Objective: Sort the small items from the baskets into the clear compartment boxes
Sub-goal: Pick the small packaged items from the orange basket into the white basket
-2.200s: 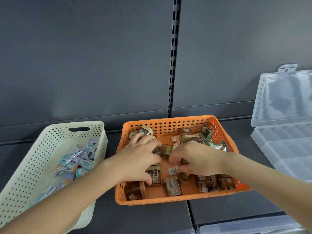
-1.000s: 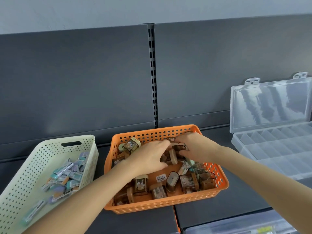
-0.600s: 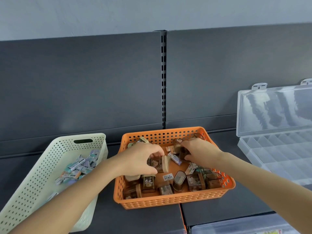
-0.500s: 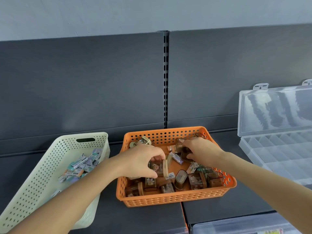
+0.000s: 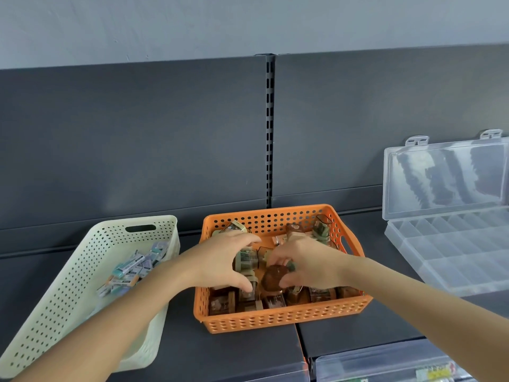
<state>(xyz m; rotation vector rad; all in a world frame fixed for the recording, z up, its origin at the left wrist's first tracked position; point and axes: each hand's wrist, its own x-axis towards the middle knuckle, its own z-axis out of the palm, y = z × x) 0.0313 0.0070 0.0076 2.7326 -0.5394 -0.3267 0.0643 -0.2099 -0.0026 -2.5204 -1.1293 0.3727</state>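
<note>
As the left hand (image 5: 220, 267) grips a clear item (image 5: 247, 261), the right hand (image 5: 311, 267) pinches a brown item (image 5: 272, 279) in the basket (image 5: 275, 321).

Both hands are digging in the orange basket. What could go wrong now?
The right hand only pinches the brown piece, so it might drop on the way to the clear box. The left hand grips a clear piece; tugging might nudge the orange basket, which sits near the shelf edge.
</note>
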